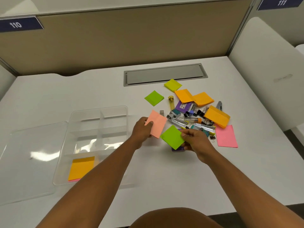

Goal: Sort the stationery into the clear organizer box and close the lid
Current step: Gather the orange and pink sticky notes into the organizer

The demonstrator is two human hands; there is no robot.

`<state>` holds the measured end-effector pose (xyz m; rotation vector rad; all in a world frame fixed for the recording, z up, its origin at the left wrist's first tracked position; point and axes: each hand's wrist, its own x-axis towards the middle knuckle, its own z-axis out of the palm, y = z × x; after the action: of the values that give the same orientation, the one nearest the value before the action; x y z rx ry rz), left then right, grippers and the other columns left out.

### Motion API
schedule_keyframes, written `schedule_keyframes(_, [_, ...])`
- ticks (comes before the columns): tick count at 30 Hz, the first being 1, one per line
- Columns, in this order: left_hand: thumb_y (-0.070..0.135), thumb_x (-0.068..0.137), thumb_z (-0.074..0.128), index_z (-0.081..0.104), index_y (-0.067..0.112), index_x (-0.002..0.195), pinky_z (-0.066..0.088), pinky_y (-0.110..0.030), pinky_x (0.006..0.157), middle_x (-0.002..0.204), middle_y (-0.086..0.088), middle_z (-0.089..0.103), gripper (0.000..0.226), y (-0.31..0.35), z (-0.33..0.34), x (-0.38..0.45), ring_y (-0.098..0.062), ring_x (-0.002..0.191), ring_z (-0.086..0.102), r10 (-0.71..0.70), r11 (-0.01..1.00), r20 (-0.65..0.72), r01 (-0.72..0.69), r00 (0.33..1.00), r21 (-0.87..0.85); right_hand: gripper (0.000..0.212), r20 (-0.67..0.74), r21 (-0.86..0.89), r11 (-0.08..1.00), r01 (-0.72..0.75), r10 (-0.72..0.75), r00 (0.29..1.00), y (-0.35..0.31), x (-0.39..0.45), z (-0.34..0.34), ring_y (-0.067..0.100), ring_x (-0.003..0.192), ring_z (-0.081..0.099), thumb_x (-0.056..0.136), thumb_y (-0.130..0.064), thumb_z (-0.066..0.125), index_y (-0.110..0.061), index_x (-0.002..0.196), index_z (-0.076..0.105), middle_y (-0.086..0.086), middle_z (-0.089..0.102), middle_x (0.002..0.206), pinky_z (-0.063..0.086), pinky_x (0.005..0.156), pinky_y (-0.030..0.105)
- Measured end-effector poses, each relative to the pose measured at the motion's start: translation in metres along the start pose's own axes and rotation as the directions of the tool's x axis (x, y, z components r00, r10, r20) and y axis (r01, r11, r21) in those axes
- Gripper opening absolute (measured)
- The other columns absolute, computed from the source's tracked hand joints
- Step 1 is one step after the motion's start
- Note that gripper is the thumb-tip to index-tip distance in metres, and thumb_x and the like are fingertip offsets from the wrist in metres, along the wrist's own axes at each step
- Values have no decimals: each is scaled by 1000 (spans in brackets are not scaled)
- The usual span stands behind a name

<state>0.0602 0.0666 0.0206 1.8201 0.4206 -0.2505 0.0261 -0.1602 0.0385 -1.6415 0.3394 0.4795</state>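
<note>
The clear organizer box (72, 116) lies open on the white desk, left of centre, with an orange sticky pad (80, 168) on a pink one in its near-left compartment. Its clear lid (28, 155) lies flat to the left. My left hand (142, 130) grips a salmon sticky pad (157, 123) just right of the box. My right hand (196, 141) pinches a green sticky pad (172, 137), with a purple item partly hidden beneath. Behind them lies a heap of staplers (178, 122), binder clips (198, 112) and tubes.
More sticky pads lie around the heap: green (154, 98), yellow-green (172, 85), three orange (217, 116), pink (226, 136). A grey cable hatch (164, 74) sits at the desk's back. A beige partition rises behind; white side panels stand left and right.
</note>
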Motion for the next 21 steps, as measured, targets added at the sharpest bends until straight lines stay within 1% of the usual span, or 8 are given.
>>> schedule_keyframes(2, [22,98,49,57,13,113,56,-35,67,108,-10,63,19,-1,-7,-10,-21,86,62,-13,1000,65,13,998,0,19,49,43,999,10,-12,999,-2,-5,9,15,58,63,96,-6,57,-15,107,70,5,68,84,55,55,26])
schedule_keyframes(4, [20,98,50,60,12,111,58,-37,70,108,-12,65,19,-2,-13,-20,-24,87,65,-32,999,109,34,994,-10,18,75,91,996,11,-17,997,-2,-9,19,21,66,67,94,-3,59,-13,105,69,10,70,90,58,57,28])
schedule_keyframes(7, [22,99,49,63,13,109,57,-32,65,104,-13,68,19,-8,-29,-41,-22,85,65,-36,999,141,39,989,-15,15,42,135,990,30,-36,998,-1,-17,38,21,68,67,92,-2,62,-4,106,66,15,70,93,59,59,28])
schedule_keyframes(10, [32,101,46,65,14,103,54,-28,60,93,-10,68,25,-11,-45,-62,-19,77,65,-34,996,169,48,985,-75,7,-2,117,991,71,-71,997,2,-23,59,18,67,67,92,-3,63,-5,98,66,12,70,90,57,58,26])
schedule_keyframes(13, [55,98,42,62,18,87,51,-26,57,71,-2,66,43,-14,-61,-86,-14,61,63,-43,993,150,58,988,-101,9,4,17,994,104,-104,995,5,-30,82,19,67,69,92,-8,65,-6,100,66,13,71,90,56,59,27])
schedule_keyframes(15, [60,95,42,60,17,84,50,-25,56,68,-1,66,48,-17,-67,-96,-14,59,63,-29,996,135,41,990,-83,11,19,-63,989,131,-130,991,5,-34,92,21,68,70,91,-12,67,-8,101,66,13,71,90,56,60,29])
schedule_keyframes(19, [39,98,52,66,11,98,46,-22,52,75,-3,64,31,-37,-90,-117,-14,63,58,31,999,97,-28,995,-32,19,57,-281,930,237,-231,971,8,-47,119,17,65,68,89,-17,70,-14,108,67,6,68,77,54,54,27])
schedule_keyframes(21, [33,99,52,66,11,100,44,-20,50,75,-2,63,27,-46,-103,-127,-12,62,57,13,1000,85,-13,996,-7,25,64,-381,879,286,-284,957,11,-53,131,19,74,66,88,-24,71,-20,112,65,4,66,86,56,61,35])
